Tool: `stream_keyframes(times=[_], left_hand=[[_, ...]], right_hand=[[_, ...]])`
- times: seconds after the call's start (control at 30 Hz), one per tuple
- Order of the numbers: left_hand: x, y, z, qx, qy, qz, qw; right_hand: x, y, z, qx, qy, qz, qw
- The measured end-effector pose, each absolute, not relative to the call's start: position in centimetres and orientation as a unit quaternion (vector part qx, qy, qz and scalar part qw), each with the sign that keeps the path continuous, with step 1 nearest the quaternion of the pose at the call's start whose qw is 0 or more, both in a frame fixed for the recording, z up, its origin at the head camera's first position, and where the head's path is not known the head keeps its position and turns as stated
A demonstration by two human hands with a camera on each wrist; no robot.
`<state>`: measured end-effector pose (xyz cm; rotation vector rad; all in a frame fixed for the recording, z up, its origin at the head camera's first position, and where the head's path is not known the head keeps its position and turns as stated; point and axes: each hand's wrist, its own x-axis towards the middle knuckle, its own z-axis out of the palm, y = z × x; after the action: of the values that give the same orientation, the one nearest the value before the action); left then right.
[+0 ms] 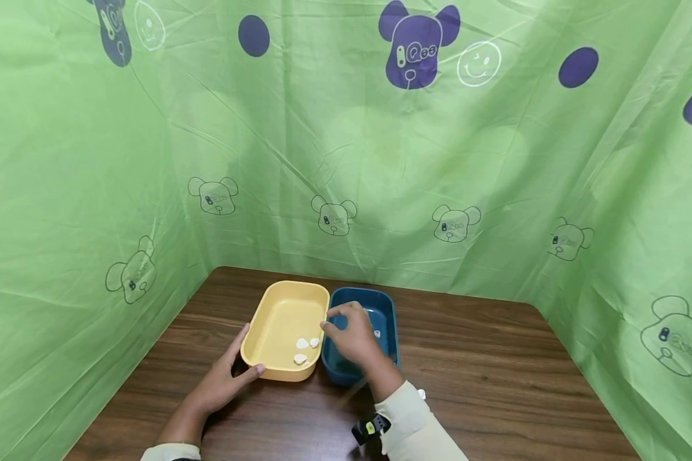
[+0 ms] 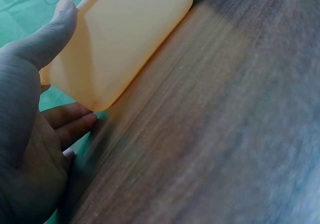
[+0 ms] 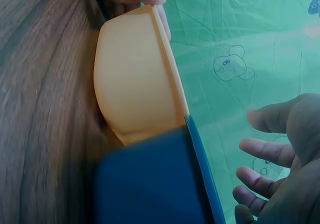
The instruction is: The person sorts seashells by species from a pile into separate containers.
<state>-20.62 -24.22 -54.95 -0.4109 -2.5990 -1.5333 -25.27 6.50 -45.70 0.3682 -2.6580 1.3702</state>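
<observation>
My left hand [image 1: 221, 379] holds the yellow tray [image 1: 279, 320] at its near left corner. Its thumb lies over the rim, and in the left wrist view the fingertips [image 2: 82, 125] touch the tray's lower edge. Several small white pieces [image 1: 300, 359] lie in the near right part of that tray; their kind is unclear. Over the blue tray [image 1: 360, 291] hovers my right hand [image 1: 354, 336], thumb and forefinger apart near the rim between both trays. In the right wrist view its fingers [image 3: 267, 151] are loosely bent, with nothing seen between them. A white piece [image 1: 377, 333] lies in the blue tray, partly hidden by this hand.
Both trays stand side by side on a brown wooden table [image 1: 484, 358]. Another white piece [image 1: 421, 394] shows beside the right sleeve [image 1: 415, 416]. A black watch-like band [image 1: 371, 428] is at the right wrist. Green patterned cloth [image 1: 375, 141] encloses the table's back and sides.
</observation>
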Motion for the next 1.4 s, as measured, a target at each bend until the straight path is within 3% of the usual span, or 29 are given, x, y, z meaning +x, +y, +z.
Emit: stream_keyframes(times=[0.37, 1.13, 1.4], left_hand=[[-20.7, -24.2, -55.1, -0.132, -0.853, -0.502, 0.050], [-20.7, -24.3, -55.2, -0.129, -0.856, -0.498, 0.048], [-20.7, -24.4, -55.1, -0.126, -0.861, -0.490, 0.047]], right_hand=[[-24.7, 9.5, -45.6, 0.112, -0.884, 0.446, 0.084], [-22.1, 17.0, -46.9, 0.116, -0.869, 0.441, 0.192], [-20.9, 18.8, -47.6, 0.103, -0.865, 0.456, 0.181]])
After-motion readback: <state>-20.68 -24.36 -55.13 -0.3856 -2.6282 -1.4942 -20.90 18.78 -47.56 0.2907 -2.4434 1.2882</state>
